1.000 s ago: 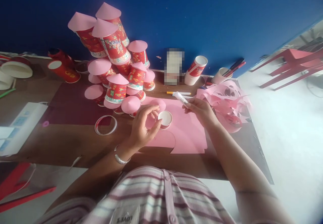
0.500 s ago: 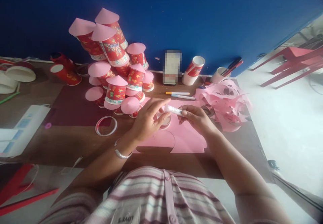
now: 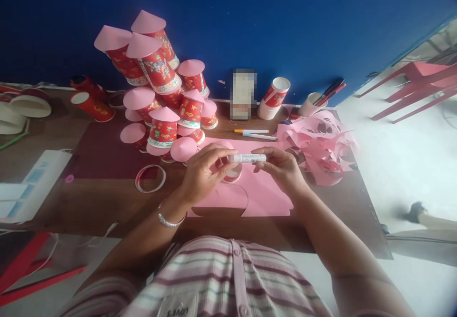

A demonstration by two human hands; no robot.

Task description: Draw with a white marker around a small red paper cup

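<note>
A white glue stick [image 3: 249, 158] with small print on its side lies level between my two hands. My left hand [image 3: 205, 169] pinches its left end between thumb and fingers. At the other end, the fingertips of my right hand [image 3: 283, 167] are closed on it. Just beneath, a round piece with a pale top and red side [image 3: 233, 176], partly hidden by my left hand, stands on a pink paper sheet [image 3: 266, 188]. The sheet has a curved cut in it. Decorated red paper cups with pink cone roofs [image 3: 164, 129] are grouped to the left.
A white-and-red tape ring [image 3: 150, 179] lies left of my left hand. Two pens [image 3: 252, 131] lie beyond the sheet, near a propped phone [image 3: 243, 93] and a paper cup stack [image 3: 274, 99]. Pink scraps [image 3: 321, 141] and a pen cup [image 3: 312, 105] are at right.
The glue stick has turned from slanted to level, and its printed side now faces me. My left fingers have closed on its left end. A person's foot has appeared at the right edge.
</note>
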